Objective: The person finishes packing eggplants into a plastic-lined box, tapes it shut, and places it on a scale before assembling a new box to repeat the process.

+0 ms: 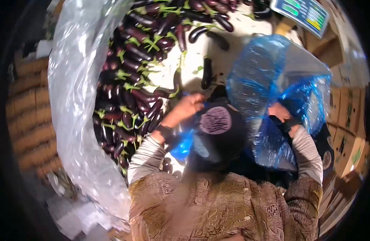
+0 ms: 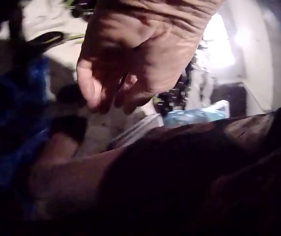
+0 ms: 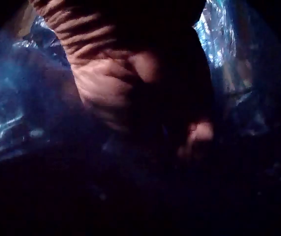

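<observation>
My left hand (image 1: 189, 105) is over the white tabletop, beside the pile of eggplants (image 1: 130, 54). In the left wrist view its fingers (image 2: 89, 91) hang loosely bent, with nothing seen between them. A single dark eggplant (image 1: 207, 74) lies just beyond it. My right hand (image 1: 279, 111) is at the blue plastic bag (image 1: 257, 72), with blue film on both sides of it. Deep shadow hides most of its fingers in the right wrist view, so I cannot tell whether it grips anything.
A black cap with a pink patch (image 1: 215, 120) blocks the middle of the head view. Clear plastic sheeting (image 1: 74, 80) runs along the left side. A scale display (image 1: 301, 16) stands at the back right. Cardboard boxes (image 1: 347, 148) are stacked on the right, with more boxes (image 1: 30, 116) at left.
</observation>
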`<state>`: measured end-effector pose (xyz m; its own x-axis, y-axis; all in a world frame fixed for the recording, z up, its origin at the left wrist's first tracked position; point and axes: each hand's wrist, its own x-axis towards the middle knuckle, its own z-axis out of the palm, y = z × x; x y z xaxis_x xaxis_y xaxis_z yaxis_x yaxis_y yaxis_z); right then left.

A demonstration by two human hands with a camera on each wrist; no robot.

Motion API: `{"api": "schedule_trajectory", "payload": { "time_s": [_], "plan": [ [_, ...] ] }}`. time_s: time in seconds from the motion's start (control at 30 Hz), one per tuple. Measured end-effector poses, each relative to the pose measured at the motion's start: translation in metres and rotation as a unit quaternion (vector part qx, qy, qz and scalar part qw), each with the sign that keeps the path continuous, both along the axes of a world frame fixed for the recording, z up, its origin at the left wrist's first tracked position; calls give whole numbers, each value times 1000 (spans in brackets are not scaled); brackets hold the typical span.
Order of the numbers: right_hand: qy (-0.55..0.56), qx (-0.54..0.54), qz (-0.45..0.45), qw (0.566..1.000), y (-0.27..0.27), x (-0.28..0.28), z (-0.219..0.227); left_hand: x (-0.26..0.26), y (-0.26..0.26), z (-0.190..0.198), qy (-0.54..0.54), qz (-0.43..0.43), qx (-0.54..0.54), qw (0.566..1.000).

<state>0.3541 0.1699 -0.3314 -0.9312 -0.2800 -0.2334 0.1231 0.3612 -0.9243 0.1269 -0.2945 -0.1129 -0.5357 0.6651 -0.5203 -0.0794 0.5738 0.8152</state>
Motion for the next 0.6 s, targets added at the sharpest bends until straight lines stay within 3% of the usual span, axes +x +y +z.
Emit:
{"api": "schedule_trajectory", "payload": {
  "time_s": [0.03, 0.07, 0.1, 0.13, 0.17, 0.2, 0.27, 0.3, 0.33, 0.4, 0.43, 0.47, 0.5, 0.53, 0.6],
  "plan": [
    [4, -5, 20, 1000, -5, -15, -8, 26, -39, -66, -87, 80, 9, 993],
    [21, 0, 40, 999, 5, -18, -21, 55, -32, -18, -19, 92, -78, 992],
    [40, 5, 58, 997, 7, -13, -30, 80, -57, -61, 40, 16, -69, 997],
    [59, 9, 76, 995, 16, -2, -40, 106, -76, -76, 18, -23, -80, 996],
    [77, 12, 94, 993, 32, 11, -52, 133, -86, -82, -15, 24, -86, 996],
    [93, 14, 111, 989, 38, 26, -60, 172, -96, -125, -154, 144, -83, 974],
    [123, 24, 138, 983, 45, 34, -78, 183, -90, -65, -102, 102, -122, 982],
    [138, 29, 149, 979, 35, 25, -85, 201, -102, -84, -67, 139, -61, 986],
    [156, 34, 160, 974, 62, 41, -96, 210, -111, -91, -68, 150, -62, 984],
    [180, 34, 180, 966, 59, 23, -95, 214, -128, -103, 6, 174, -78, 982],
    [140, 180, 236, 945, 64, 12, -73, 211, -147, -111, 31, 127, -75, 989],
    [97, 324, 282, 898, 67, 3, -52, 208, -165, -118, 34, 134, -77, 987],
    [104, 324, 287, 896, 62, -8, -33, 204, -183, -127, 104, 157, -90, 978],
    [69, 219, 246, 942, 63, -14, -21, 197, -198, -129, 174, 177, -102, 963],
    [-7, 2, 152, 988, 61, -19, 8, 164, -194, -69, -11, 433, -158, 887]
  ]
}}
